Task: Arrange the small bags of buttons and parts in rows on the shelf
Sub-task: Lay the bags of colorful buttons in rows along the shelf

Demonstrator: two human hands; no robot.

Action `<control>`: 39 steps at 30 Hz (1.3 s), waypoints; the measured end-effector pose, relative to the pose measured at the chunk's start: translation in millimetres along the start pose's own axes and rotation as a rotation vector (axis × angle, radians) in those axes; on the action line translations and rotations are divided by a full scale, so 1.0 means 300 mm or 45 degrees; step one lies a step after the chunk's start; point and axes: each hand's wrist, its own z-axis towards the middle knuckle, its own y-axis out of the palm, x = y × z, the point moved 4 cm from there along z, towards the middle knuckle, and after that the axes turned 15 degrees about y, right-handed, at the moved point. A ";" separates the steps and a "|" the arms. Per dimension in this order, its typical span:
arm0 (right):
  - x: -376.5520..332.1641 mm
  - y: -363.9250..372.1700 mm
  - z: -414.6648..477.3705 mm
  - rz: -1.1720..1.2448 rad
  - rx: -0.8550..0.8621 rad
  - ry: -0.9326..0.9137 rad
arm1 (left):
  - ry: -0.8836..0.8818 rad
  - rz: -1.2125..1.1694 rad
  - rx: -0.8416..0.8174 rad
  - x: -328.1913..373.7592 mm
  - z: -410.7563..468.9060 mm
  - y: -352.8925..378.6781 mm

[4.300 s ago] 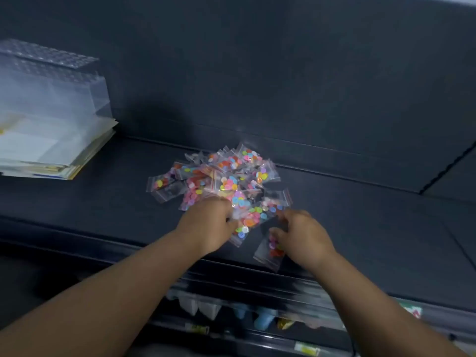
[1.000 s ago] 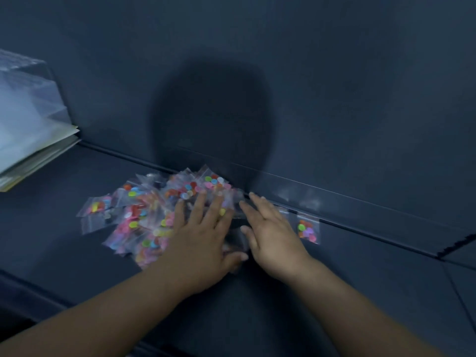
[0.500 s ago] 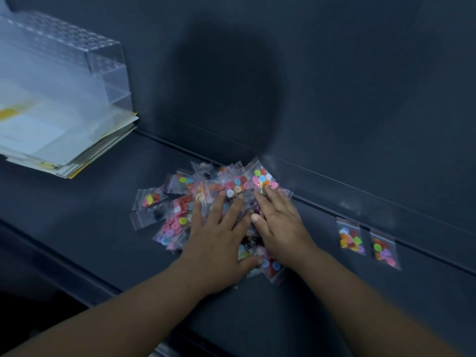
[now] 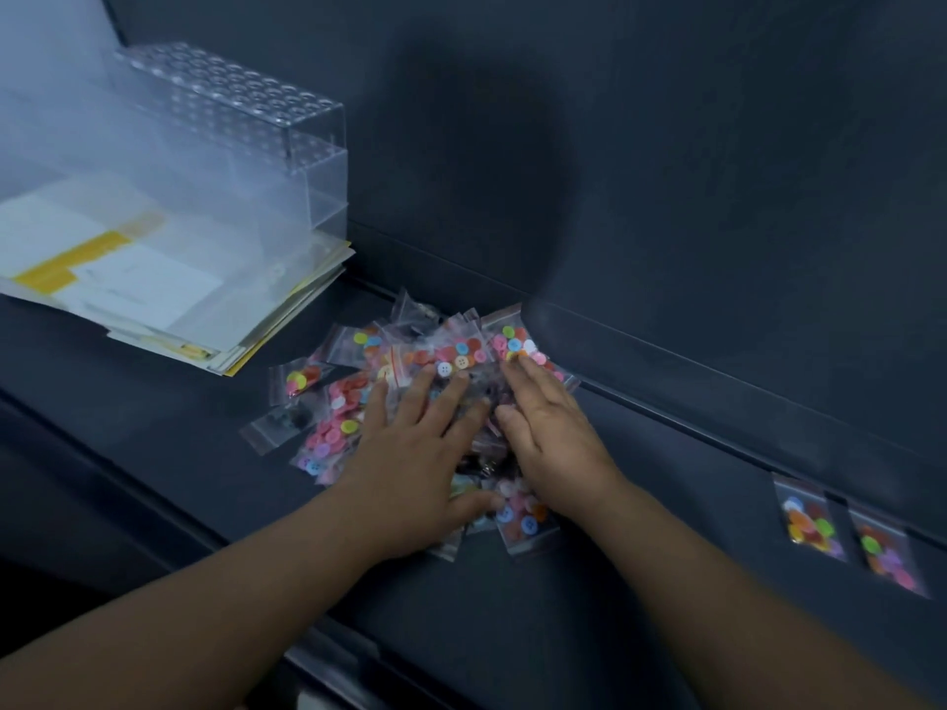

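Left fingers [image 4: 421,394]: straight, spread wide, lying flat on the bags; nothing gripped.
Right fingers [image 4: 530,379]: straight, close together, also flat on the bags.
Left hand [image 4: 415,468], right hand [image 4: 556,443]: palms down, side by side, thumbs nearly meeting.
Pile of bags [image 4: 333,407]: small clear glossy zip pouches, crinkled and overlapping, holding round multicoloured buttons; mid-shelf against the back panel [image 4: 692,171].
Two single bags [image 4: 808,520]: flat, side by side, well right of the pile.
Shelf [image 4: 563,632]: dark, matte, smooth.
Acrylic rack [image 4: 246,146]: clear, boxy, perforated top; sits on a paper stack [image 4: 153,299] at left.
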 end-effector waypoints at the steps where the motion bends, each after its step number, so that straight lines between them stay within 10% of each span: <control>1: 0.002 -0.014 -0.008 0.035 0.038 0.007 | 0.008 -0.007 0.041 0.002 0.002 -0.007; 20: 0.256 -0.210 -0.253 -0.276 0.134 0.446 | 0.309 0.038 0.353 0.211 0.007 -0.004; 26: 0.157 -0.117 -0.342 -0.188 0.038 0.203 | 0.091 0.154 0.173 0.249 -0.044 0.047; 33: 0.263 -0.129 -0.338 -0.298 0.102 0.117 | 0.482 -0.242 0.199 0.334 -0.029 0.020; 39: 0.288 -0.138 -0.385 -0.238 0.152 0.072 | 0.211 -0.139 0.175 0.335 -0.050 0.043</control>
